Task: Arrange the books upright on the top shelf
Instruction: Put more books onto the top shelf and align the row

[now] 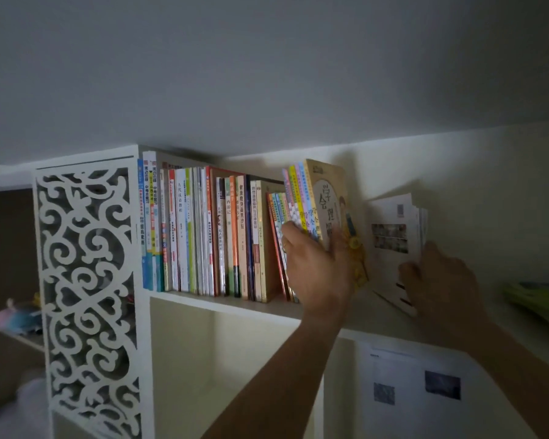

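Behind the left hand (317,267), lower covers of gripped books (317,198), hidden.

A bare stretch of top shelf (377,307) lies open between the leaning colourful books (311,198) and the white booklets (390,242). Upright books (203,232) pack the left end against the fretwork side panel (86,280), and the ceiling (267,74) hangs close above. Green books (539,299) lie flat at the far right.

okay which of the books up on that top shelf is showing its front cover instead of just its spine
The tan book with the cartoon figure, outermost in the tilted bundle that the left hand grips. Its front cover faces the camera; the standing row of books to its left shows only spines.
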The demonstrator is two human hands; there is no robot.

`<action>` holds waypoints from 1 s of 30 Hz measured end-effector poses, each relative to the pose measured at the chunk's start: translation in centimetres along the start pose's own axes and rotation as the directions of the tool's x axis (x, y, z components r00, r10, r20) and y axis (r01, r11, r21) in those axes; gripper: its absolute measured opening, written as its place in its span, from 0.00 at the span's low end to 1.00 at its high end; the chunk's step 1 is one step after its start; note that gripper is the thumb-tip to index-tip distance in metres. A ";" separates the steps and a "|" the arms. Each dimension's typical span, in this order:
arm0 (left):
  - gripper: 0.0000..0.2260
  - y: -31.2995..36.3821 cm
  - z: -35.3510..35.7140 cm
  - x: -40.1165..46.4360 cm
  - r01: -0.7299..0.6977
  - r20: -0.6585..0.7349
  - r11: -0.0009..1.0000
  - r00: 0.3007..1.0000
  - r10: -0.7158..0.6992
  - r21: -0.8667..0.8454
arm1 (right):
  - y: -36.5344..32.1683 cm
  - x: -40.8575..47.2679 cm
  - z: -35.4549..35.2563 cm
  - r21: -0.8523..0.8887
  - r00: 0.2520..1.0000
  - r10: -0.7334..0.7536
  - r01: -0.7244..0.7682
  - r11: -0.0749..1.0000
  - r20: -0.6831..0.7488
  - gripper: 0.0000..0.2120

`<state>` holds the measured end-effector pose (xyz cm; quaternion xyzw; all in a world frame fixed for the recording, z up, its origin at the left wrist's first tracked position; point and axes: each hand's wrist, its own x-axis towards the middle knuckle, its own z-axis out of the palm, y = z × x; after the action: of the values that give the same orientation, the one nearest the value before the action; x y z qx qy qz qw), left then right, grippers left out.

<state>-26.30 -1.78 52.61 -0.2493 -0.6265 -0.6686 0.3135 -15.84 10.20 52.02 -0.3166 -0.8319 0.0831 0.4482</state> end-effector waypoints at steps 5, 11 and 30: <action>0.24 -2.6 3.6 -1.1 0.055 0.012 0.996 0.998 -0.056 0.075 | -1.3 -1.0 0.1 -0.035 0.996 -0.077 0.075 0.997 -0.041 0.08; 0.30 -3.0 3.5 0.0 -0.086 0.180 0.913 0.984 0.014 0.399 | -5.0 -0.8 2.4 -0.059 0.982 -0.164 0.170 0.984 0.098 0.09; 0.30 -8.7 0.7 3.4 -0.578 0.383 0.667 0.814 0.436 0.470 | -4.9 0.1 3.9 0.434 0.917 -0.316 0.189 0.881 0.242 0.20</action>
<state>-35.01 -1.26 49.21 -0.3883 -0.7330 -0.3017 0.4701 -21.20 6.98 51.87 -0.0884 -0.8904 0.2401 0.3765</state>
